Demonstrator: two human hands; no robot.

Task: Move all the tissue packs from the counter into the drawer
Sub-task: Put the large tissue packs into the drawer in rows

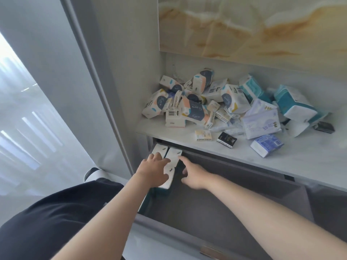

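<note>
A grey drawer [216, 209] stands pulled open below the white counter [293, 162]. Two white-and-teal tissue packs stand side by side in its far left corner, one at the wall [159, 149] and one [171, 162] beside it. My left hand [153, 168] lies flat across the tops of both packs. My right hand [191, 174] touches the right side of the second pack with straight fingers. Several more tissue packs lie in a heap [216, 102] on the counter, along with small pocket packs [202, 135].
Larger teal packs [294, 102] and pale purple packs [262, 119] lie at the right of the heap. A small black pack [226, 140] sits near the counter's front edge. A tall grey cabinet wall [120, 91] borders the left. The drawer's right part is bare.
</note>
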